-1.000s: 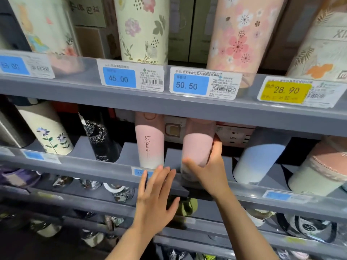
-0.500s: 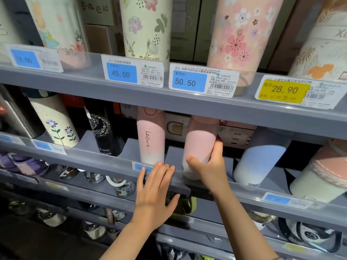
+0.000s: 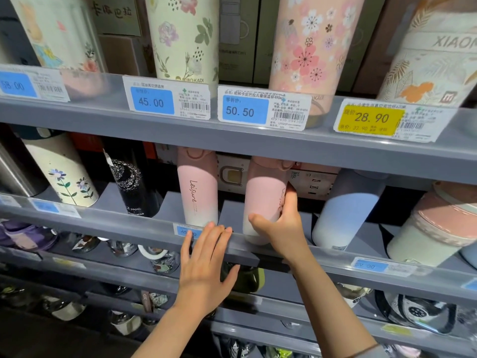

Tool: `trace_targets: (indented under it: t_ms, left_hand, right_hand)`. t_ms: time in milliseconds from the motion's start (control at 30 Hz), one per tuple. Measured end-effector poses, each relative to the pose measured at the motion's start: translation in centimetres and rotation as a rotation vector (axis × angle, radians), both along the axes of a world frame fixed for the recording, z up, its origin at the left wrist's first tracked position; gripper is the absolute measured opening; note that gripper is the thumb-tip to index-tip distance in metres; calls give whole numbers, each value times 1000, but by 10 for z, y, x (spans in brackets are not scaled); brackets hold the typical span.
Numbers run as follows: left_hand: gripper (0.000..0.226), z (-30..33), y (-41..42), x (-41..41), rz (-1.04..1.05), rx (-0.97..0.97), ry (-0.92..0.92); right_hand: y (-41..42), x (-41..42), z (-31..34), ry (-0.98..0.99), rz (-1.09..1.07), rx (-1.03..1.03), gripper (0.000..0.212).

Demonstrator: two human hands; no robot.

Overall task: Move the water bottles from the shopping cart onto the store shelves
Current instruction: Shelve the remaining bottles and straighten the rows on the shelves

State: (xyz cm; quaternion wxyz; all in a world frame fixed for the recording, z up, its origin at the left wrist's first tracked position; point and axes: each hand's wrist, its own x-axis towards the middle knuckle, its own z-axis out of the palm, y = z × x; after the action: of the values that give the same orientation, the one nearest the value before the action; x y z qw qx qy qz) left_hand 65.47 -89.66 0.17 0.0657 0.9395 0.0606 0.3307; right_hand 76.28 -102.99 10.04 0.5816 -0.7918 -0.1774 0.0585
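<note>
Pink bottle (image 3: 263, 200) cap behind shelf lip (image 3: 258, 143)

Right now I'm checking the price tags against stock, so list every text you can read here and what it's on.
"45.00": blue price tag, upper shelf rail.
"50.50": blue tag beside it.
"28.90": yellow tag, further right.
"Leisure": pink bottle on the middle shelf.
"pepsi": black bottle.
"KADI": floral bottle above.
"XIAO...": cut-off wording on the top-right bottle.
Barcode digits, small print and the lower rail tags are too blurred.
</note>
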Motion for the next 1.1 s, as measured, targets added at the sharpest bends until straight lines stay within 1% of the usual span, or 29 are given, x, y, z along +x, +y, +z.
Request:
trace_targets:
  t_ms: [100,167,233,367,567,733,933,1000,1100]
  left_hand:
    - [71,1,0,-1,-11,0,-3]
    - [77,1,1,-2,-15,3,4]
    - [85,2,0,-3,-13,-1,19]
    - [86,2,0,-5,-15,-1,18]
    - [76,2,0,-6,-8,-12,15]
    - [75,2,0,-6,-15,-19,22]
    - [79,3,2,-6,-31,-17,20]
    - [79,3,2,-6,-35,-14,20]
    - [72,2,4,-6,-35,-1,-11]
  right_hand:
    - [9,0,-7,-115,-137,-62,67]
    - [16,-2,-11,-219,-236,-97,70]
    - [20,-2,-14,-263,-279,-107,75]
    - [22,-4,-16,-259,-316,-113,79]
    - [21,-7,-9,-132,-271,-146,71]
    - [21,-9,-7,-136,-271,-167,70]
    - [22,-10,-7,-160,-301,-182,71]
    - [21,-12,-6,-173,-301,-183,75]
    - [18,-15,-4,-204,-284,-153,87]
